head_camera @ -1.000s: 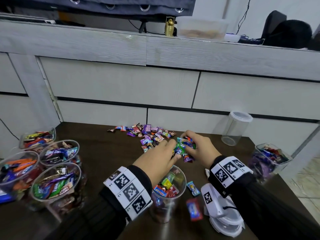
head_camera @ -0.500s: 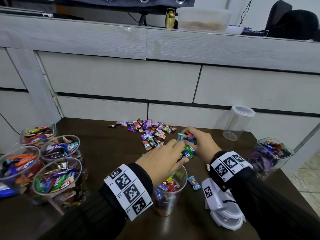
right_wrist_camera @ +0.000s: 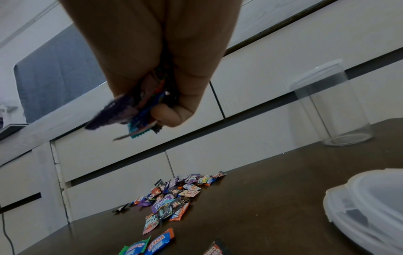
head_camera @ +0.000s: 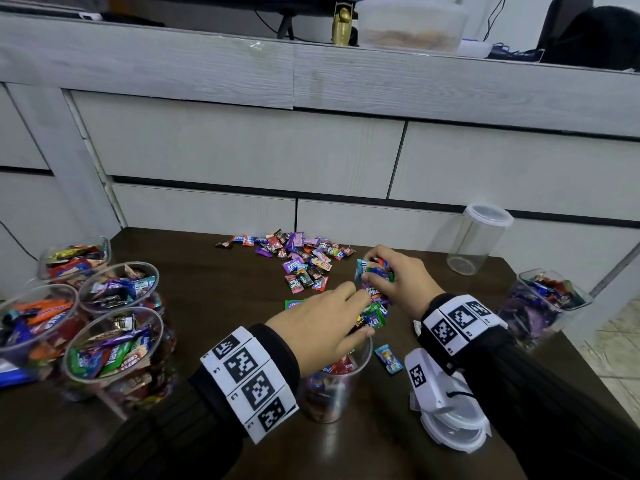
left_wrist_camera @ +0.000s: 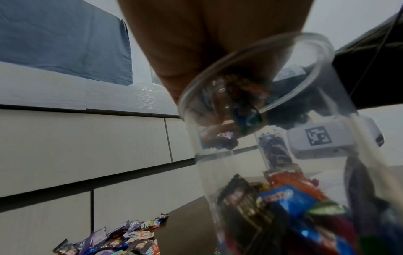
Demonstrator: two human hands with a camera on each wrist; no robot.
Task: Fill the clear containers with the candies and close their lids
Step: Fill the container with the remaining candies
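Both hands hold one bunch of wrapped candies [head_camera: 375,295] between them, just above and behind the open clear container [head_camera: 327,398], which holds some candies. My left hand [head_camera: 360,315] hovers over the container's mouth, fingers and thumb pinching the lower candies. My right hand [head_camera: 373,270] grips the upper ones; in the right wrist view its fingers [right_wrist_camera: 170,113] curl round the wrappers [right_wrist_camera: 128,119]. The left wrist view looks through the container's rim [left_wrist_camera: 322,57]. A loose candy pile [head_camera: 301,259] lies behind the hands.
Several filled open containers [head_camera: 114,344] stand at the left and one [head_camera: 543,303] at the right edge. An empty lidded container [head_camera: 478,240] stands back right. Stacked lids [head_camera: 453,427] lie under my right wrist. A blue candy [head_camera: 388,358] lies beside the container.
Both hands have gathered the candies off the table and drawn them a little back toward the container's mouth; the left hand now overlaps the rim.
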